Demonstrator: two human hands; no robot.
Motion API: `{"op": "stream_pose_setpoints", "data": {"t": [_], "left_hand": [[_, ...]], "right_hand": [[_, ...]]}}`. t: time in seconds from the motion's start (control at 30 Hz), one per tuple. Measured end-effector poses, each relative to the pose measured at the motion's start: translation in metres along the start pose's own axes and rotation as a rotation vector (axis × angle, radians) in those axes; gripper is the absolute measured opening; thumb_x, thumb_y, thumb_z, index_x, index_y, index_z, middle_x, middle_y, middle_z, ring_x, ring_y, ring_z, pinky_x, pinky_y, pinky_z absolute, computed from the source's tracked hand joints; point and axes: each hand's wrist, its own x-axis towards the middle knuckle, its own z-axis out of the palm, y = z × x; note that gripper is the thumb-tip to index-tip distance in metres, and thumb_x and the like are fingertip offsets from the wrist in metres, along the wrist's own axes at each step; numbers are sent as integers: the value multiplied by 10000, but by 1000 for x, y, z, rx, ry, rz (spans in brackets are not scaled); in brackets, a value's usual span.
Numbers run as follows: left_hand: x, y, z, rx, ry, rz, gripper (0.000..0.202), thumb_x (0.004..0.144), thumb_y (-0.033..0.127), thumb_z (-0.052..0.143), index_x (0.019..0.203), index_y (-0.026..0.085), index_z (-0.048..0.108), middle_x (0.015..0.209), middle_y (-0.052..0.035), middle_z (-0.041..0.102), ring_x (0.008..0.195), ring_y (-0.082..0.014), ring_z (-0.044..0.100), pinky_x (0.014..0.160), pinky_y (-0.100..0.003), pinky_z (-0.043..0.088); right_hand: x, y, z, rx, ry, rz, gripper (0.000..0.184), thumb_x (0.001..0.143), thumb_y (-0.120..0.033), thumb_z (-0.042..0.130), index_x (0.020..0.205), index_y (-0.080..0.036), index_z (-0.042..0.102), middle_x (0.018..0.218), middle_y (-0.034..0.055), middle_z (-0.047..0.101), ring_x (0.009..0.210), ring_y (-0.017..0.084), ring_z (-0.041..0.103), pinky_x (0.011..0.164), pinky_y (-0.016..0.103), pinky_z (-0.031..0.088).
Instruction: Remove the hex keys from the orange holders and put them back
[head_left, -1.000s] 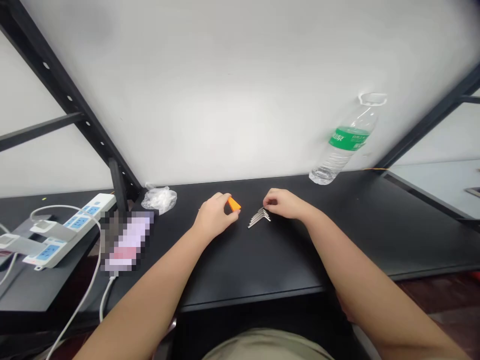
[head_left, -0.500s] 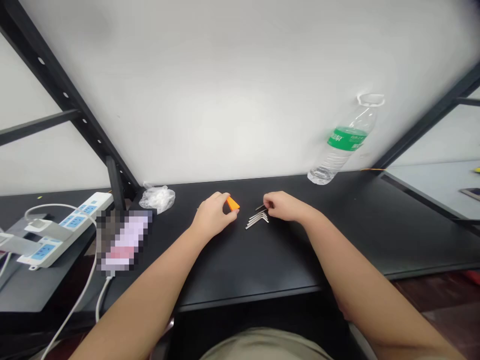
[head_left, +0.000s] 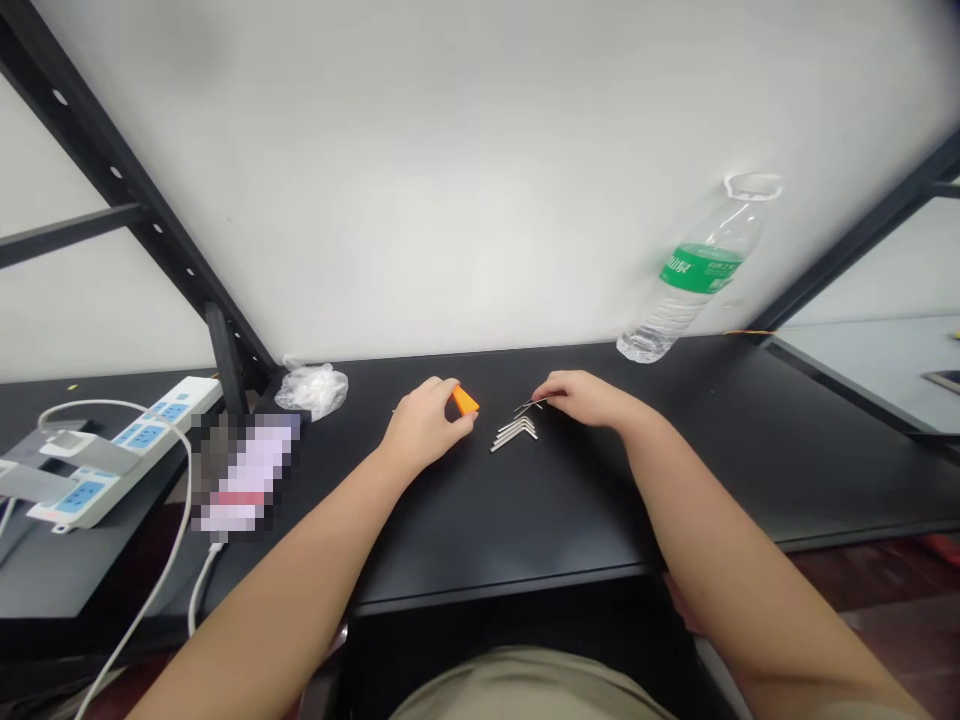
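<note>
One left hand point(head_left: 427, 425) and one right hand point(head_left: 579, 397) are counted. One orange plastic piece point(head_left: 464, 400), one water bottle point(head_left: 697, 270), one clear plastic bag point(head_left: 311, 390), one power strip point(head_left: 146, 436) and one smartphone point(head_left: 255, 470) are seen. At least five L-shaped hex keys point(head_left: 514, 431) are made out; their exact number cannot be told.

Before you, the wedge-shaped piece point(head_left: 464, 400) was plain orange, the bent keys point(head_left: 514, 430) silver, the tabletop point(head_left: 510, 530) black, the wall point(head_left: 450, 200) white, the bottle label point(head_left: 700, 269) green with white lettering.
</note>
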Motion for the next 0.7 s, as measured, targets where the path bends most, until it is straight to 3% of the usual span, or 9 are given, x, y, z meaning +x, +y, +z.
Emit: {"op": "stream_pose_setpoints", "data": {"t": [0.23,0.4,0.5,0.7], "left_hand": [[0,-1,0,0,5,3,457,875,508,677,1263,267,652,1104,-52,669,898,-210,651,797,-323,512],[0,-1,2,6,5,8,459,879,511,675,1265,264,648,1104,-52,673,911,-216,653,788,-321,513],[0,-1,2,4,0,7,469,880,510,675,1279,265,643,1104,-53,675,921,-220,655,802,-322,514],[0,-1,2,-1,-4,14,476,881,515,667,1280,257,642,1120,-53,675,926,-220,655,828,-327,516]], "right_hand": [[-1,-15,0,21,-53,1,280,880,-199,586,1054,-275,793,1117,28,738,1001,217,675,900,315,508],[1,-28,3,85,-31,65,211,864,-250,611,1011,-233,761,955,32,756,819,191,676,741,289,513],[1,-28,2,124,-29,101,170,858,-277,616,942,-223,754,877,30,754,771,186,678,688,275,506],[-1,-19,-3,337,-49,170,192,855,-275,613,988,-193,725,865,57,757,729,186,702,635,271,533]]}}
